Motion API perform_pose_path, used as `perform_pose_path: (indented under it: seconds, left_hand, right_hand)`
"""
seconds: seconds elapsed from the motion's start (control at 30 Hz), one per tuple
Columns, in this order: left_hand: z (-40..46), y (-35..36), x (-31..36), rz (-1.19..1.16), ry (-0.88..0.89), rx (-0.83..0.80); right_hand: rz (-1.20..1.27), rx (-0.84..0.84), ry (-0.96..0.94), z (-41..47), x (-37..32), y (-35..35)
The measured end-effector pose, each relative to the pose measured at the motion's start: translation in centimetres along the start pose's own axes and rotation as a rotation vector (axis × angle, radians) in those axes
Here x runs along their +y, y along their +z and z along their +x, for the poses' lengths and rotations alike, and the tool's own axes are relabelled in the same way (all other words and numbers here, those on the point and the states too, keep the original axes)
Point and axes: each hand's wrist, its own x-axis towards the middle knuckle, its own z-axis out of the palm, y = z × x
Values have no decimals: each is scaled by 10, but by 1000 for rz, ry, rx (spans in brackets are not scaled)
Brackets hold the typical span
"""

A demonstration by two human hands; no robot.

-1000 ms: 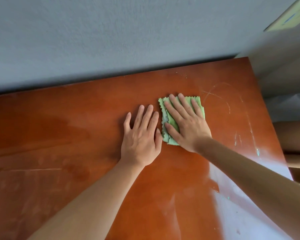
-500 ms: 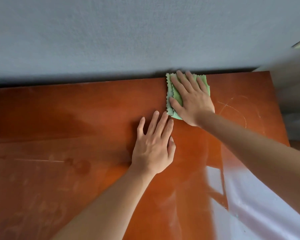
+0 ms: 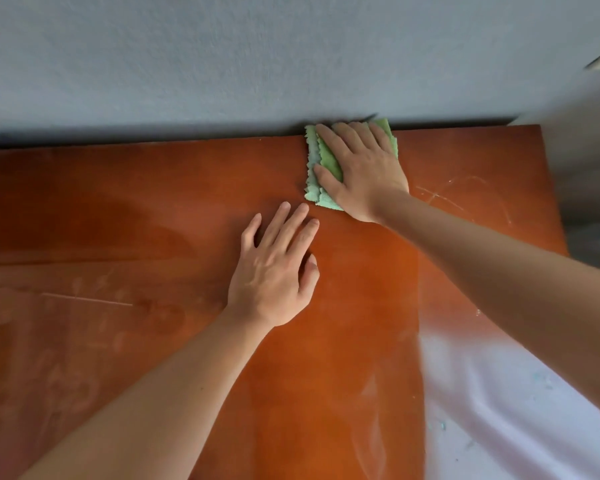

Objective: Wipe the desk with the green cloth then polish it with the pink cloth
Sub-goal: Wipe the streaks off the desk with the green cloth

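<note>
Two hands lie flat on the tabletop (image 3: 153, 209): right hand (image 3: 362, 168), fingers straight, presses the folded green cloth (image 3: 329, 164); left hand (image 3: 274, 271), fingers spread, rests just below it.

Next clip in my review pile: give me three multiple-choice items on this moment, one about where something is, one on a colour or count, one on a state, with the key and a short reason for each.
1. Where does the green cloth lie on the desk?
A. At the far edge, by the wall
B. At the near edge
C. On the far left corner

2. How many cloths are in view?
A. None
B. One
C. Three

3. How is the right hand placed?
A. Curled into a fist above the desk
B. Flat, fingers straight, pressing on the cloth
C. Pinching the cloth up into the air

Key: 1 A, the cloth's far side reaches the dark gap below the wall. 2 B, only the green one shows; no pink cloth is visible. 3 B, the fingers lie spread over the cloth, while the left hand rests flat on bare wood.
</note>
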Motion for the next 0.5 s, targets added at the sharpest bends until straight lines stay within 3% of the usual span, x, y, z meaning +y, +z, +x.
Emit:
perform_pose_path:
  seconds: [0.23,0.5]
  left_hand:
    - [2,-6,10,58,-53,-41]
    - [18,13,106,-38,-160,-56]
  right_hand:
    - [-14,-60,154,-39,86,-12]
    - [-2,-47,141,-41,89,-10]
